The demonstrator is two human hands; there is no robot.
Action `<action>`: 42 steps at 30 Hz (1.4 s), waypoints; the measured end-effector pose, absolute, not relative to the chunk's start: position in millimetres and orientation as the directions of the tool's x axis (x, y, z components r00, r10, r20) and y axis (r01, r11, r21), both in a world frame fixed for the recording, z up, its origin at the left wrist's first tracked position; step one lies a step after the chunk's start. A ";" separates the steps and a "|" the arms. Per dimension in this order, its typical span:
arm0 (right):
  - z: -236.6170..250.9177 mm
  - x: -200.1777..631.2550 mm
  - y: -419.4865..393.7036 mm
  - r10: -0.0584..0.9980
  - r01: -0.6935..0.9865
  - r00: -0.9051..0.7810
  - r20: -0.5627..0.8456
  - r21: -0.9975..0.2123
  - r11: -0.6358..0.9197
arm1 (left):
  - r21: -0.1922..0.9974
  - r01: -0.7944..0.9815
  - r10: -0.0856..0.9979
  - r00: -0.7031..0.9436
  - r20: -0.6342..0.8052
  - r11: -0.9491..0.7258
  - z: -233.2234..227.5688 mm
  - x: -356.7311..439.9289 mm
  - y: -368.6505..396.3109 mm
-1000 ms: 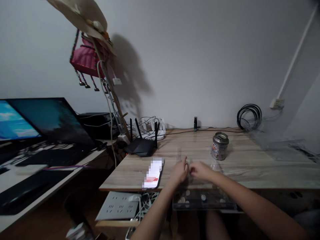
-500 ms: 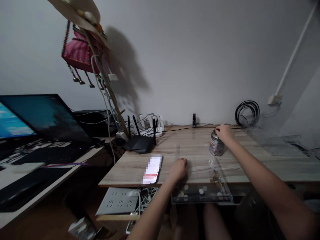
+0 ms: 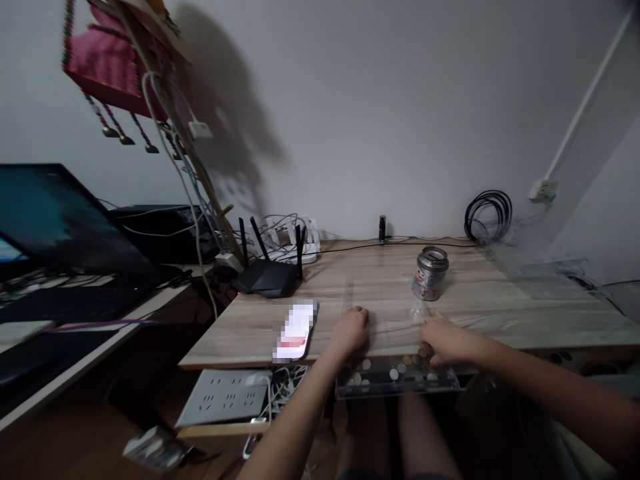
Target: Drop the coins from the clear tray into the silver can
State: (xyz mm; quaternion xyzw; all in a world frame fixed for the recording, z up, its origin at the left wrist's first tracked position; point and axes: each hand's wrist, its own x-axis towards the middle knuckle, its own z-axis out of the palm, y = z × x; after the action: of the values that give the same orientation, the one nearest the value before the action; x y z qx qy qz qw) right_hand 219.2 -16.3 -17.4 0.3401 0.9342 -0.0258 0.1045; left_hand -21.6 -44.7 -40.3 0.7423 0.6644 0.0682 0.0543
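Left hand (image 3: 351, 328) fisted on clear tray's (image 3: 397, 385) left edge; right hand (image 3: 443, 339) fingers curled over coins (image 3: 395, 373) inside, grip unclear; tin can (image 3: 429, 273) just beyond on worktop (image 3: 500, 313)

Desk setup, tray hanging off the near edge

The tray (image 3: 397, 383) is sitting in front of the tin (image 3: 430, 273), coins (image 3: 395, 373) lying inside it; the phone (image 3: 295, 330) is lying to its left, the router (image 3: 267, 277) sitting behind that.
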 end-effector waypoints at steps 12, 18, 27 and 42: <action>-22.8 219.4 -48.2 0.614 0.632 -0.774 -0.155 -0.255 0.732 | 0.168 0.978 0.993 0.117 0.030 -0.121 -45.6 -22.3 -41.9; -30.7 215.6 -38.3 0.606 0.592 -0.781 -0.150 -0.486 0.643 | 0.163 0.978 0.992 0.123 0.042 -0.128 -45.6 -22.1 -42.5; 67.7 236.0 126.0 0.912 0.918 -0.105 0.396 -0.315 0.242 | 0.156 0.980 0.992 0.118 0.044 -0.123 -42.6 -21.0 -43.3; -34.0 190.2 -33.6 0.531 0.517 -0.842 -0.092 -0.415 0.748 | 0.165 0.973 0.986 0.153 0.066 -0.162 -43.2 -23.0 -41.3</action>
State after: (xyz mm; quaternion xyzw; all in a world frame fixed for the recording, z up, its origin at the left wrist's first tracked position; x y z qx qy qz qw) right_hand 190.2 -33.6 -34.0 0.2804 0.9349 -0.2171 -0.0157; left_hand -23.0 -41.3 -43.2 0.7583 0.6458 0.0790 0.0415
